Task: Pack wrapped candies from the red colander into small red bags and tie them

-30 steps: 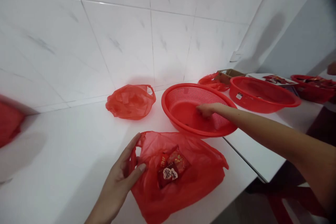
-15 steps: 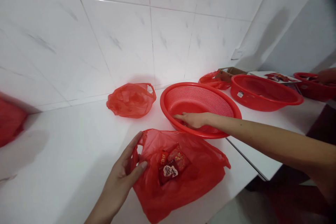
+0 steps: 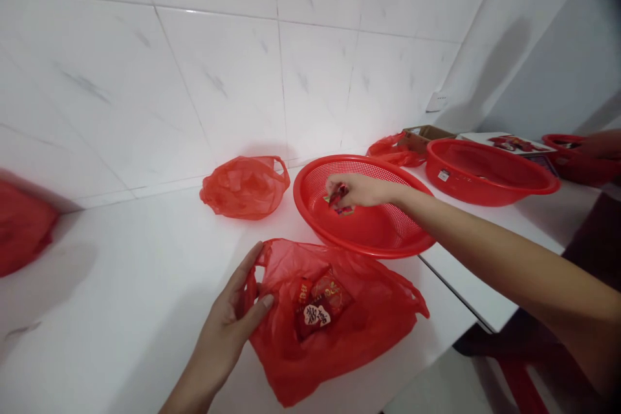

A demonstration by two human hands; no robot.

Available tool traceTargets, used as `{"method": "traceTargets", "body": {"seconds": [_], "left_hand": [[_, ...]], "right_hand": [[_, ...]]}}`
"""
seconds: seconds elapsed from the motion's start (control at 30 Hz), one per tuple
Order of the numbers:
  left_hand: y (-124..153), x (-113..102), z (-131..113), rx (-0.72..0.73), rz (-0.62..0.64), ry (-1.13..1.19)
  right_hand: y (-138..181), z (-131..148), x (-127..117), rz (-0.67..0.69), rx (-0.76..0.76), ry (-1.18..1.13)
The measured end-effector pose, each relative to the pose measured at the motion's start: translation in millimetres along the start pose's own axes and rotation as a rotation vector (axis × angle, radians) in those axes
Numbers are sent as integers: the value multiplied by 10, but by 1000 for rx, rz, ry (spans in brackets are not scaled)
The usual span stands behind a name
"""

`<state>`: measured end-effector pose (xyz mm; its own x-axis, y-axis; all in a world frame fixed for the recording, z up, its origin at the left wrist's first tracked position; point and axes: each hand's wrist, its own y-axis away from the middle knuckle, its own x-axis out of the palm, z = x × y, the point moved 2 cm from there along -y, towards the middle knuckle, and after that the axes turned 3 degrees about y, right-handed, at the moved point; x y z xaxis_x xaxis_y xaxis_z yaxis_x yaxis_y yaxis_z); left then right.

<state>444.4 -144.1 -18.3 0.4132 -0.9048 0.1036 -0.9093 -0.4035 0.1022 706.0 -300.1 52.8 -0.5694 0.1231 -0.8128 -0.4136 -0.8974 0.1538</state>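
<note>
My left grip (image 3: 233, 330) pinches bag (image 3: 359, 343) mouth open, lower centre; right grip (image 3: 361, 191) clamped on sweets (image 3: 339, 202) over basket (image 3: 378, 244). Few packets (image 3: 317, 307) bagged, this handful not yet.

Reads as a plain tiled back room or home kitchen turned into a sweet-packing spot. Behind both grips, glossy white marble-look wall tiles (image 3: 233, 77), with a wall socket (image 3: 435, 101) up and to the right of the right grip (image 3: 361, 191). Underneath, a smooth white tabletop (image 3: 121, 259), butted against a second one further right. Stocked in bulk with red plastic: a perforated basket (image 3: 388, 233) directly below the right grip, a basin (image 3: 485, 171) beyond it, a thin red carrier bag (image 3: 339, 349) of wrapped sweets (image 3: 317, 304) at the left grip (image 3: 233, 330), another bag (image 3: 245, 186) past it by the wall. Shared with another person's hand (image 3: 599, 142) far right.
</note>
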Motion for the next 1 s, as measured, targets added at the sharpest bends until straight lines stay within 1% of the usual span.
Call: {"method": "traceTargets", "body": {"seconds": [0.03,0.07,0.1,0.13,0.2,0.27,0.33,0.37,0.43,0.53,0.63,0.7,0.8,0.83,0.9,1.0], "left_hand": [[-3,-2,4,3,-2,10],[-9,-5,10,4,2,19],[-16,-9,16,4,8,27],[-23,-14,22,3,17,35],[-36,-27,34,-7,33,43],[-39,-44,36,-8,33,31],[-30,-57,22,13,24,5],[-22,-61,10,28,18,-7],[-6,-67,-20,55,7,-22],[-2,-82,-66,66,0,-46],[-36,-141,-90,62,-50,-75],[-70,-198,-83,56,-98,-107],[-110,-258,-53,51,-125,-134],[-117,-266,-45,52,-122,-131],[-121,-262,-37,44,-105,-129],[-108,-235,-51,10,-84,-158]], "right_hand": [[86,151,-16,-24,-24,-125],[170,308,16,-17,-49,-231],[249,459,95,12,-70,-297],[316,596,213,61,-88,-316],[409,799,509,135,-124,-226],[454,899,786,166,-135,-35],[483,918,938,149,-113,123],[505,908,952,122,-102,160],[583,867,872,16,-103,190],[779,741,649,-173,-107,286],[978,506,520,-300,-31,435],[1065,300,513,-312,55,465],[1119,-4,526,-269,206,473],[1126,-86,511,-283,257,502],[1138,-206,452,-354,362,601],[1165,-297,371,-409,505,737]]}}
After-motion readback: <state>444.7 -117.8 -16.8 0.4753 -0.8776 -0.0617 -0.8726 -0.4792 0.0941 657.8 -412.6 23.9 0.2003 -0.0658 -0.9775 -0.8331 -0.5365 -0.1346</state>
